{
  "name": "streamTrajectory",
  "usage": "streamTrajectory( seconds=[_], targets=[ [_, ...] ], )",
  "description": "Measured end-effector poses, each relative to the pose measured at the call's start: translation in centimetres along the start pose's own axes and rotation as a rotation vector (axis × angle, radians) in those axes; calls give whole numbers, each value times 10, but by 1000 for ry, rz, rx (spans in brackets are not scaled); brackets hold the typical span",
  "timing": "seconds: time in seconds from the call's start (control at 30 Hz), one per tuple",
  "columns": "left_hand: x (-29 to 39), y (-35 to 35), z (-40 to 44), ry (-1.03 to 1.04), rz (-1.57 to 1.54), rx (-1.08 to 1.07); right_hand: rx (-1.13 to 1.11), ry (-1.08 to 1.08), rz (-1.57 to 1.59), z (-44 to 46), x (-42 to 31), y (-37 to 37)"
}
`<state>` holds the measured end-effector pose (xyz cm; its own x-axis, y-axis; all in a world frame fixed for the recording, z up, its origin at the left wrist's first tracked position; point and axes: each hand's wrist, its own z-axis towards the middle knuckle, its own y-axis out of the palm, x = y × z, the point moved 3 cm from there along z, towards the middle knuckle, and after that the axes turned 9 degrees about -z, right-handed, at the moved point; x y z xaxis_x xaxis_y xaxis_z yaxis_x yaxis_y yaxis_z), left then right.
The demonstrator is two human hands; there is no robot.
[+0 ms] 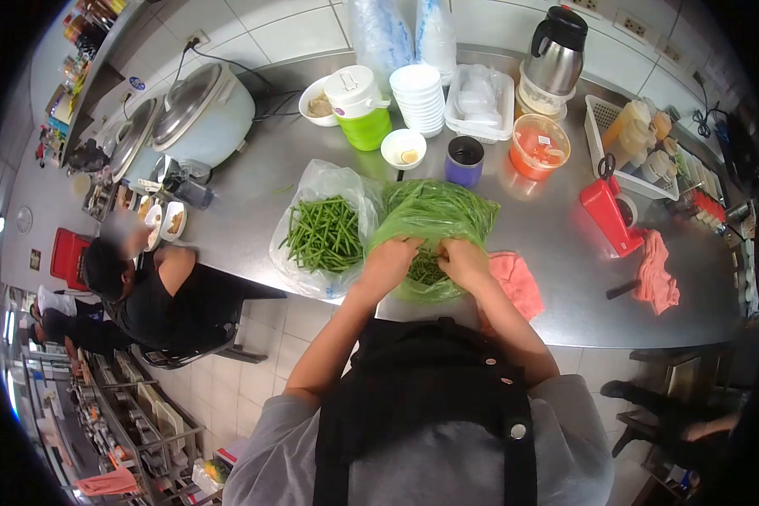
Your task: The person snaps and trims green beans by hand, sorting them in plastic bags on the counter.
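Note:
A green plastic bag (438, 211) of green vegetables lies near the front edge of the steel table. My left hand (390, 263) is closed at the left side of its opening, and my right hand (462, 263) is closed at the right side. Both seem to pinch the bag's rim or its contents; the fingertips are partly hidden. Between them, small green pieces (426, 270) show inside. Just to the left, a clear plastic bag (304, 190) lies open with cut green beans (323, 234) in it. A pink cloth (516, 285) lies beside the green bag, on the right.
Behind the bags stand a white bowl (403, 149), a purple cup (464, 160), a green-and-white jug (362, 110) and an orange tub (540, 147). A red holder (609, 218) with scissors is at the right. Rice cookers (202, 110) and a seated person (156, 291) are at the left.

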<state>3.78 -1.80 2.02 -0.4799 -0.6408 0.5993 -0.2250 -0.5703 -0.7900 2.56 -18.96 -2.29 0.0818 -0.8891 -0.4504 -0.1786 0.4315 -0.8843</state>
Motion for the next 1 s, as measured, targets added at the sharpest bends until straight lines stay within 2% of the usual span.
streamTrajectory(
  seconds=[0.1,0.13,0.23,0.33,0.53,0.6,0.73,0.77,0.83,0.87,0.9,0.93,0.97,1.0],
  targets=[
    [-1,0,1,-99,47,-116,97,-28,37,-8,-1,-16],
    [-2,0,0,-101,47,-119,169,-73,62,-11,-1,-22],
    [0,-2,0,-36,30,-48,198,-57,199,-18,-3,-36],
    [2,-4,1,-22,2,-18,243,-71,116,-20,-3,-38],
    [8,-8,3,-19,32,-55,292,-134,148,-24,-13,-44],
    [11,-13,3,66,-1,38,297,-159,121,-23,-16,-45],
    [17,-19,4,8,-147,95,319,-177,143,-22,-24,-47],
    [11,-16,5,16,-233,170,318,-177,143,-22,-25,-46],
    [0,-12,6,25,-318,244,243,-165,362,-20,-26,-43],
    [-11,-9,5,-113,-627,251,243,-163,362,-19,-25,-41],
    [-15,-8,5,-254,-933,254,131,-94,684,-15,-20,-34],
    [-14,-9,5,-254,-933,254,12,-21,1002,-12,-17,-29],
    [-12,-8,3,-280,-980,199,10,-22,1002,-10,-15,-29],
    [-9,-7,3,-305,-1026,143,46,-19,1153,-9,-14,-33]
  ],
)
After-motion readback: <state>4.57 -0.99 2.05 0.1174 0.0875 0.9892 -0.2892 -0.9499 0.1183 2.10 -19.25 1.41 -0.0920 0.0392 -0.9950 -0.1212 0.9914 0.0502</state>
